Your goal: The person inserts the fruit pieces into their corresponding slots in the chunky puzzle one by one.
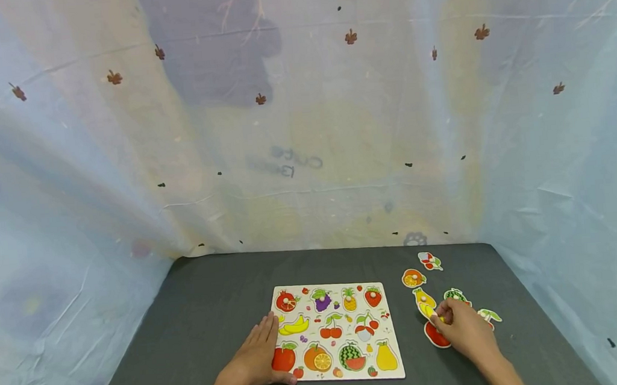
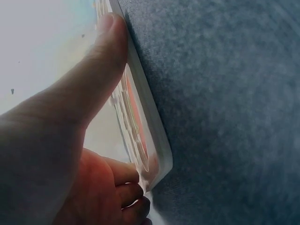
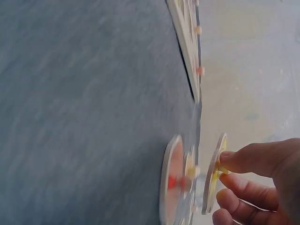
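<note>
A white fruit puzzle board (image 1: 318, 288) lies in the middle of the dark table. My left hand (image 1: 253, 357) rests along its left side, fingers extended and thumb (image 2: 110, 42) across the near edge. My right hand (image 1: 467, 328), right of the board, pinches a yellow banana puzzle piece (image 3: 213, 183) by its knob, between thumb and index finger. In the right wrist view this piece is raised off the table on edge. Below it in the head view lies a red puzzle piece (image 1: 436, 336), and a yellow pear-like piece (image 1: 423, 296) sits just beyond.
More loose pieces lie on the right: an orange (image 1: 413, 278), a red-and-white piece (image 1: 430, 261), a watermelon (image 1: 455, 294) and a cherry-like piece with green leaves (image 1: 490, 315). Knobbed pieces fill the board's far row. A patterned curtain (image 1: 309, 126) surrounds the table.
</note>
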Available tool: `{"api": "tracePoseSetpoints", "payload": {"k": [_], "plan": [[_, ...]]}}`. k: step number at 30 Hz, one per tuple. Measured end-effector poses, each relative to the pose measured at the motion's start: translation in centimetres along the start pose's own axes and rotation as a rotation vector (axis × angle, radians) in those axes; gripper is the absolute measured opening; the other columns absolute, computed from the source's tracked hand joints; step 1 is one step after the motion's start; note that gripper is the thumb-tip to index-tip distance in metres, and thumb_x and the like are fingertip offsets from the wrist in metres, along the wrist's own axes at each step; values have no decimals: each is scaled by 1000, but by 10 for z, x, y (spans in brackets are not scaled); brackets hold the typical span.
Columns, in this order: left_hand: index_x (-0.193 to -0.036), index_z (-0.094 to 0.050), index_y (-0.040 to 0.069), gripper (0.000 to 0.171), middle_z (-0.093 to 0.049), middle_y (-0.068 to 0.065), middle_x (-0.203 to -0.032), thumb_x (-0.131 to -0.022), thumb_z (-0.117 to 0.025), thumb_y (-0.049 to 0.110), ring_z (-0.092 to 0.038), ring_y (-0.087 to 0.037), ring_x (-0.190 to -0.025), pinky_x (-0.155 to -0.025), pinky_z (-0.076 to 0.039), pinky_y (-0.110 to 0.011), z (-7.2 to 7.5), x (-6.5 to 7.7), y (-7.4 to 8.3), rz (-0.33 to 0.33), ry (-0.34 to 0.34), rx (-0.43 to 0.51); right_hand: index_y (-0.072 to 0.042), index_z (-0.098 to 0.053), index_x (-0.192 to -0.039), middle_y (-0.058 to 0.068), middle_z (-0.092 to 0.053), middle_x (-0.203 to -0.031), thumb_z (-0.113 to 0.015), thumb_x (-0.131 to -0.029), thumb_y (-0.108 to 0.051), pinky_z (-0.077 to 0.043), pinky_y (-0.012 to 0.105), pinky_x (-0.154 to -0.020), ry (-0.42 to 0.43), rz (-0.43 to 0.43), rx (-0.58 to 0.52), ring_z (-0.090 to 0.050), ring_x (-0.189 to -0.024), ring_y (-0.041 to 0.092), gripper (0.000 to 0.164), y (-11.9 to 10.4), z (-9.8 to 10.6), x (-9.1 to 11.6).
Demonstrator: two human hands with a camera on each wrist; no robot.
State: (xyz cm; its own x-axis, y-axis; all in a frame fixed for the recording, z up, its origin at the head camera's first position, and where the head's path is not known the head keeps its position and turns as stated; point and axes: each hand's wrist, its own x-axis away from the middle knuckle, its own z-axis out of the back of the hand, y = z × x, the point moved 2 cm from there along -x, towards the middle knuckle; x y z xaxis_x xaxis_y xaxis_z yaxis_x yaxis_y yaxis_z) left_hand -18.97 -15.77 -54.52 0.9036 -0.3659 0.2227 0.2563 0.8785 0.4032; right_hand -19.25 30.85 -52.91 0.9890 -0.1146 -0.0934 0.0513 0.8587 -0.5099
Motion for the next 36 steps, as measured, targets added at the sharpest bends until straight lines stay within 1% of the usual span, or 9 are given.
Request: {"api": "tracePoseSetpoints", "payload": {"k": [3,7,11,18,23,30,36], "plan": [[-165,-26,-9,140,-23,-25,-175,-68,-94,67,-22,-41,-162,-132,-19,-58,0,0,-1,8,6,-4,-11,-69,-95,-2,-60,-81,-84,-92,-24,-43,33,-58,12,43,-3,-52,-67,14,19,-10,-4,-3],[-165,-27,-8,138,-24,-25,-174,-69,-95,64,-23,-41,-162,-132,-20,-58,0,0,0,12,6,-23,-12,-69,-95,-3,-59,-81,-85,-91,-23,-43,31,-57,38,92,10,-51,-67,13,20,-25,-7,-5],[-165,-28,-8,138,-25,-24,-174,-68,-96,62,-24,-42,-161,-132,-20,-58,0,0,2,16,12,-22,-14,-69,-95,-4,-56,-79,-85,-91,-23,-41,30,-58,58,136,27,-49,-68,11,18,-40,-11,-6],[-165,-28,-9,139,-23,-25,-174,-68,-96,63,-24,-42,-161,-132,-19,-58,-1,0,1,24,15,-6,-16,-72,-97,-4,-56,-79,-86,-91,-20,-40,29,-58,55,200,27,-47,-67,12,15,-67,-21,-11],[-165,-27,-9,139,-22,-26,-175,-68,-96,63,-24,-42,-161,-132,-20,-58,0,2,2,15,22,1,-19,-71,-96,-5,-55,-79,-87,-90,-21,-39,28,-57,70,243,34,-46,-66,10,17,-79,-30,-14],[-165,-27,-9,138,-23,-26,-174,-68,-97,61,-24,-43,-161,-132,-20,-58,1,1,3,18,10,4,-20,-70,-97,-8,-53,-80,-87,-91,-22,-40,25,-56,31,290,39,-46,-66,8,19,-95,-42,-18],[-164,-28,-10,139,-23,-27,-174,-68,-94,66,-21,-44,-162,-133,-17,-57,4,1,4,6,-8,9,-21,-69,-97,-8,-54,-80,-87,-91,-20,-40,25,-59,20,369,28,-45,-68,8,19,-114,-45,-18]]}}
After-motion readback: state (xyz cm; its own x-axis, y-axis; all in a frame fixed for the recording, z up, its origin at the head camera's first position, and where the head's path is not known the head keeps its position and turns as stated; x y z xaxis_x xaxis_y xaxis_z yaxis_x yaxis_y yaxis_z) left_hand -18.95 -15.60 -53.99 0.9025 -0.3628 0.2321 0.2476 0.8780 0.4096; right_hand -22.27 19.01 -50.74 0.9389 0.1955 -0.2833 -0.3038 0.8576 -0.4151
